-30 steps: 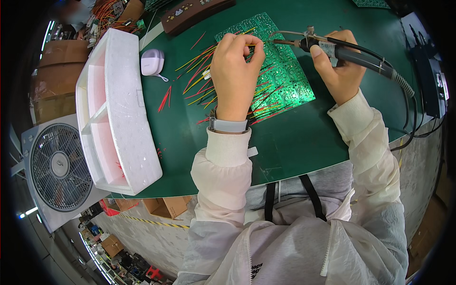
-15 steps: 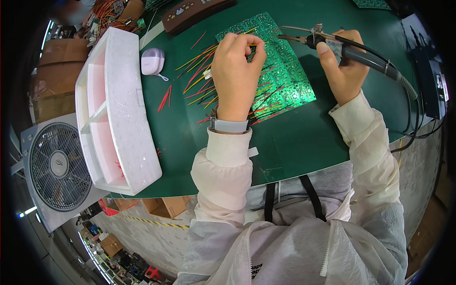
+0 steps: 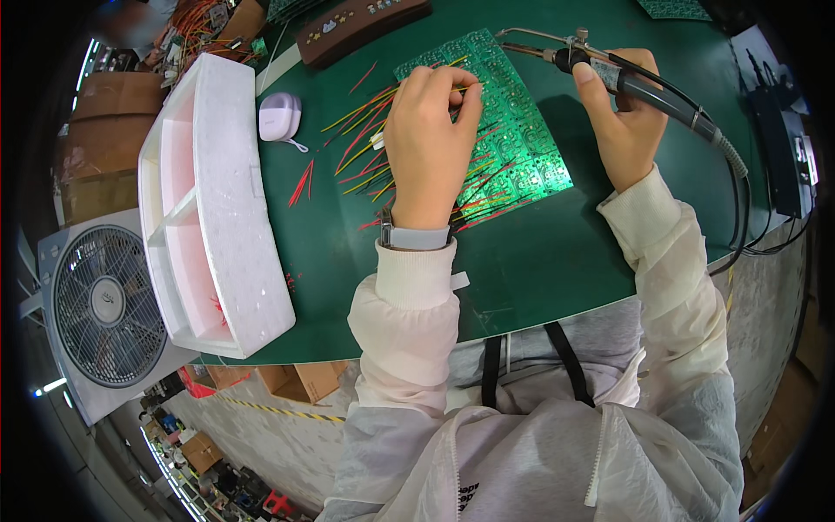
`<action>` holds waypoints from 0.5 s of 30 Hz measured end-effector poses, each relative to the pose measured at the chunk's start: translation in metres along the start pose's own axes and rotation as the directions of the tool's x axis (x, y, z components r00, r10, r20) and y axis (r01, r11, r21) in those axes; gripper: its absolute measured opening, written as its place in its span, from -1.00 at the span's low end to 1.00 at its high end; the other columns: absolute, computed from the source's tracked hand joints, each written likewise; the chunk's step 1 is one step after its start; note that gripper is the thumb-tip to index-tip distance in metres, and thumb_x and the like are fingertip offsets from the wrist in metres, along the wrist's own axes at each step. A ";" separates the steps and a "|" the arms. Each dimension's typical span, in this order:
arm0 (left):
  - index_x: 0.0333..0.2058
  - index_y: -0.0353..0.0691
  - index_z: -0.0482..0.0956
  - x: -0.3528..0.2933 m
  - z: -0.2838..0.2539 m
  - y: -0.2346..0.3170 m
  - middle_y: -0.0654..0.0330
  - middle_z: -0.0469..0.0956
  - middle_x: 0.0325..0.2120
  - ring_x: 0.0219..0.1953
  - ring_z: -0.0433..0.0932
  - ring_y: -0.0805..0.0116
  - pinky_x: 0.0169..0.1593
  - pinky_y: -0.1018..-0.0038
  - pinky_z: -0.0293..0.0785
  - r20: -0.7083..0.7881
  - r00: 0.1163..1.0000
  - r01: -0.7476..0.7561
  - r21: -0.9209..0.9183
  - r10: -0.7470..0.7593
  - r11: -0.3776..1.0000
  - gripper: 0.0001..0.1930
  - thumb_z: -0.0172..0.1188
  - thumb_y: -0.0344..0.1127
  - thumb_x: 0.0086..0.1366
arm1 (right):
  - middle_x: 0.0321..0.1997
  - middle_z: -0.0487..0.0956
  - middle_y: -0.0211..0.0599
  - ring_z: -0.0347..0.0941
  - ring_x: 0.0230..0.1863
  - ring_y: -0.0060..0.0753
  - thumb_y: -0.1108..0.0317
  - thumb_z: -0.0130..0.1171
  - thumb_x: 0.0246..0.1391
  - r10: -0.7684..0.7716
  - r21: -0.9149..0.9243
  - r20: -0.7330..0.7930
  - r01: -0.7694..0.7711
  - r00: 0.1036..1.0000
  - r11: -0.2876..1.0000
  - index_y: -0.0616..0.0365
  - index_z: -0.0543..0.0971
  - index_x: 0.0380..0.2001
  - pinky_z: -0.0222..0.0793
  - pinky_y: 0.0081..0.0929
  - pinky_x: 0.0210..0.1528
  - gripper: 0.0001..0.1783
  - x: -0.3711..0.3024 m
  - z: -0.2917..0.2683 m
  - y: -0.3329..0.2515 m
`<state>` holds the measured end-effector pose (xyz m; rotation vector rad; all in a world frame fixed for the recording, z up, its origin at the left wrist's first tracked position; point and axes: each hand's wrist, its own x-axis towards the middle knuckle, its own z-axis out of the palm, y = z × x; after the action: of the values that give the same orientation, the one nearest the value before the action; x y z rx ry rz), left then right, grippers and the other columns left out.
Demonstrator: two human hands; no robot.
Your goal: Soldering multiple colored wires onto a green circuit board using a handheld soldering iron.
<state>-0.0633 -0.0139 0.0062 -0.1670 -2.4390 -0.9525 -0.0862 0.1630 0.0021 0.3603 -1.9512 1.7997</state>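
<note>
My left hand is over the left part of a green circuit board panel. Its thumb and forefinger are pinched together on a thin wire, which shows yellow at the fingertips. Several red, yellow and black wires stick out past the panel's left edge and lie across its lower part, partly hidden under this hand. My right hand is wrapped around a soldering iron with a thin metal feed tube along it. The iron's tip points left, over the panel's upper right edge; whether it touches anything I cannot tell.
A white foam tray with compartments stands at the left, beside a lilac case and loose red wires. A brown case lies at the back. At the far right sits a dark box with cables. A fan stands beyond the tray.
The soldering iron's tip has moved up and slightly left, toward the panel's far edge. The panel and my left hand have shifted slightly left and nearer.
</note>
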 end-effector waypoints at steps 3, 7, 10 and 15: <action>-0.50 -0.21 0.50 0.002 -0.003 0.000 0.28 0.37 -0.63 -0.56 0.38 0.43 -0.49 0.51 0.27 -0.004 1.000 -0.012 0.014 0.012 1.000 -0.94 0.19 -0.41 0.02 | -0.45 0.39 -0.43 0.28 -0.43 -0.70 0.42 0.21 -0.09 -0.017 -0.019 -0.008 0.017 1.000 1.000 0.26 0.38 -0.39 0.24 -0.73 -0.33 -0.76 0.003 0.000 0.003; -0.48 -0.16 0.49 0.003 -0.006 -0.005 0.30 0.37 -0.65 -0.53 0.38 0.35 -0.42 0.43 0.25 -0.095 0.993 0.074 0.082 -0.066 0.994 -0.93 0.18 -0.36 0.03 | -0.45 0.40 -0.42 0.29 -0.44 -0.68 0.41 0.21 -0.09 0.006 -0.046 0.015 -0.005 1.000 0.999 0.25 0.37 -0.40 0.24 -0.72 -0.34 -0.76 0.005 0.001 -0.004; -0.47 -0.15 0.50 0.003 -0.008 -0.011 0.30 0.36 -0.63 -0.50 0.37 0.35 -0.37 0.43 0.21 -0.143 0.990 0.031 0.230 0.002 0.973 -0.93 0.18 -0.34 0.03 | -0.62 0.44 -0.44 0.31 -0.60 -0.70 0.33 0.26 -0.19 -0.082 -0.058 -0.059 0.079 0.995 0.995 0.23 0.38 -0.51 0.24 -0.73 -0.53 -0.72 0.008 0.003 0.001; -0.50 -0.15 0.53 0.002 -0.008 -0.012 0.30 0.39 -0.57 -0.46 0.38 0.36 -0.33 0.42 0.21 -0.176 0.984 0.031 0.326 0.028 0.945 -0.91 0.19 -0.30 0.02 | -0.63 0.44 -0.45 0.31 -0.62 -0.69 0.32 0.25 -0.19 -0.095 -0.078 -0.059 0.090 0.994 0.993 0.22 0.38 -0.51 0.24 -0.72 -0.55 -0.73 0.009 0.004 0.004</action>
<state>-0.0656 -0.0287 0.0052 0.0365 -2.3875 -0.5231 -0.0962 0.1610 0.0031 0.3594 -1.9212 1.6544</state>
